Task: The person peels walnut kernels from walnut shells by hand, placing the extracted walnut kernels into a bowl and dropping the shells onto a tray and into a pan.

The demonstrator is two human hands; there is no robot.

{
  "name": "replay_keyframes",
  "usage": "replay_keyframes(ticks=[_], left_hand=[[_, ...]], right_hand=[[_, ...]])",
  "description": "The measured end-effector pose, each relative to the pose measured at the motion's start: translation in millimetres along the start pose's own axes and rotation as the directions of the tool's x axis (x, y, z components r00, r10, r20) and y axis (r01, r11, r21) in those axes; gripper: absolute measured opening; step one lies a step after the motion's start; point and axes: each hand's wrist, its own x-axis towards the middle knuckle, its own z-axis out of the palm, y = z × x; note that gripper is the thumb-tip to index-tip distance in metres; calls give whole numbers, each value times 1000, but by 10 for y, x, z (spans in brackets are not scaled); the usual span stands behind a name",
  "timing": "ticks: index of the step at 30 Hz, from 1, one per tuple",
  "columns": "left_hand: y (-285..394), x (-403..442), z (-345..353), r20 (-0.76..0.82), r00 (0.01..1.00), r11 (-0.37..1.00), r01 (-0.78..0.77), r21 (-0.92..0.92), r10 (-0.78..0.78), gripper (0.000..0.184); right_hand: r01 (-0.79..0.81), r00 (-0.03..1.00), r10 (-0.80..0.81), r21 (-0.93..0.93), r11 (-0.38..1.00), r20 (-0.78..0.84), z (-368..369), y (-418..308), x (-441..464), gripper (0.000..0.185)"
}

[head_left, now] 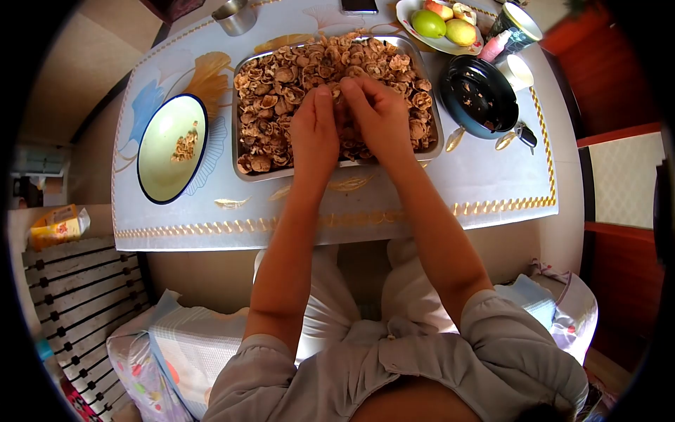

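Left hand (316,126), right hand (383,119): fingers narrow, anything held hidden | walnut shells (264,116) beneath: likely light, brittle | pinch edges gently

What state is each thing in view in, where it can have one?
Tray: heaped with shells
Bowl: mostly bare, small pile of nut pieces
Black basin: few scraps inside
Plate: holding fruit
Metal cup: contents unclear
Left hand: over shells, grip unclear
Right hand: likewise

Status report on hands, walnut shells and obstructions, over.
Left hand, right hand: close together over metal tray, grip hidden. Walnut shells: heaped in tray. Nothing visibly in the way; bowl off to the left.
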Motion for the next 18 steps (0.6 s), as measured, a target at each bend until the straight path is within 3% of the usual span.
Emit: replay_keyframes(ticks=[2,5,8,11,14,15,16,17,18], left_hand=[[2,-8,-20,17,1000,999,4,52,-5,36],[117,-41,-31,1,1000,977,7,212,-7,37],[7,0,-48,-15,970,888,-215,406,242,38],[29,8,-54,9,997,964,-76,257,76,38],[69,55,-134,15,1000,957,11,291,-16,39],[53,79,-177,-1,999,918,-43,394,47,38],[17,107,-231,-11,994,865,-90,493,109,37],[-6,127,-281,-12,985,798,-131,589,171,36],[-7,137,-320,-19,979,745,-143,651,204,35]], right_hand=[[130,990,-138,-179,975,-33,16,72,9,22],[165,981,-182,-208,964,-66,44,-1,-32,23],[139,988,-143,-88,986,-49,73,-8,-40,24],[27,1000,-26,-67,997,6,11,41,-8,22],[40,982,-91,-294,955,-163,-417,188,184,18],[144,955,-272,-621,771,-117,-667,83,221,17],[109,960,-273,-817,566,-62,-898,106,236,17],[32,989,-144,-880,474,-42,-1052,106,232,22],[150,973,-224,-891,428,56,-1151,146,219,25]])
